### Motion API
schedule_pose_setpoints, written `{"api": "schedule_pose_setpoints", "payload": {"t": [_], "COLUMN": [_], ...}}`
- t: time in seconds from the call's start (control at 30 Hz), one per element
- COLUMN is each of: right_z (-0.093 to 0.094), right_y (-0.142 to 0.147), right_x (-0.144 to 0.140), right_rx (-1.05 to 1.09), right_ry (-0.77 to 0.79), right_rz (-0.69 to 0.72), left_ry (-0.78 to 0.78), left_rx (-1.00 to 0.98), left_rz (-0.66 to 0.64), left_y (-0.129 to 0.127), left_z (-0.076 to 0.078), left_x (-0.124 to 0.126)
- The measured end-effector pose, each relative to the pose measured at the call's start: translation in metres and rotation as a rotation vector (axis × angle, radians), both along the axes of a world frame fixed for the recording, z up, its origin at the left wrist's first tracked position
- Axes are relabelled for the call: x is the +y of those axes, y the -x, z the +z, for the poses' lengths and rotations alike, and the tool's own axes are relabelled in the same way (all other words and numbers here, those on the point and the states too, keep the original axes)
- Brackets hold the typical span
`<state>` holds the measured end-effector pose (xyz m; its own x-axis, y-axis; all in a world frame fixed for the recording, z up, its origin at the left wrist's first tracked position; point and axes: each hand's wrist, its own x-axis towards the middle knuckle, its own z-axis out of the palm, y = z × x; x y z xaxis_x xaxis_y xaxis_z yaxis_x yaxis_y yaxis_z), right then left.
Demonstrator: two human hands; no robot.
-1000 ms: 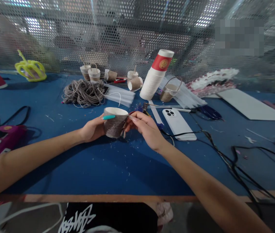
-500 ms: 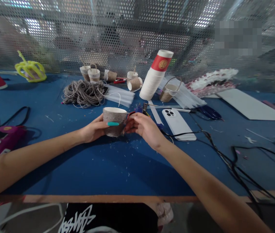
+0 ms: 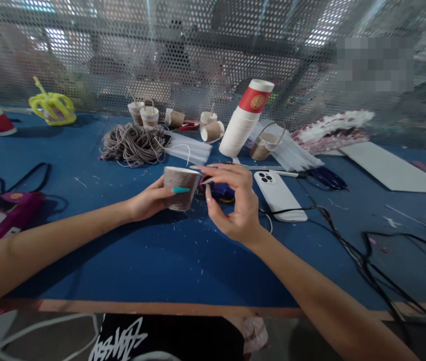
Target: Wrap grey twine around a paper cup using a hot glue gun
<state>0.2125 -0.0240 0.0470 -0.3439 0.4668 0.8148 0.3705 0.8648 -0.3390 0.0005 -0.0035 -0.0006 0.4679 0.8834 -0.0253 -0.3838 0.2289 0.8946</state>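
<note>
A paper cup wrapped in grey-brown cord, with its white rim uppermost, is gripped round its side by my left hand. The left thumb, with a turquoise nail, lies across the front of the cup. Just right of the cup is my right hand, its fingers stretched out and apart and the fingertips close to the rim. I see nothing held in it. Partly behind the right fingers lies a dark blue object with red and yellow edges, whose kind I cannot make out.
Behind are a tangled cord bundle, glue sticks, small cord-wrapped cups and a leaning paper cup stack. A white phone and black cables lie right. A purple glue gun lies left.
My right hand has drawn back from the cup's side, and its fingers have lifted and spread. The blue object behind them shows more now. My left hand keeps its hold on the cup.
</note>
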Motion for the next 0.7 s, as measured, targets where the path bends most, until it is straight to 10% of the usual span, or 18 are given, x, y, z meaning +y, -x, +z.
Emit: {"api": "schedule_pose_setpoints", "payload": {"t": [0.7], "right_z": [-0.0074], "right_y": [-0.0032], "right_x": [0.0080], "right_rx": [-0.118], "right_ry": [-0.328], "right_rz": [-0.104], "left_ry": [0.043], "left_rx": [-0.041], "left_rz": [0.018], "left_y": [-0.0004], "left_z": [0.0011], "left_x": [-0.0001]}}
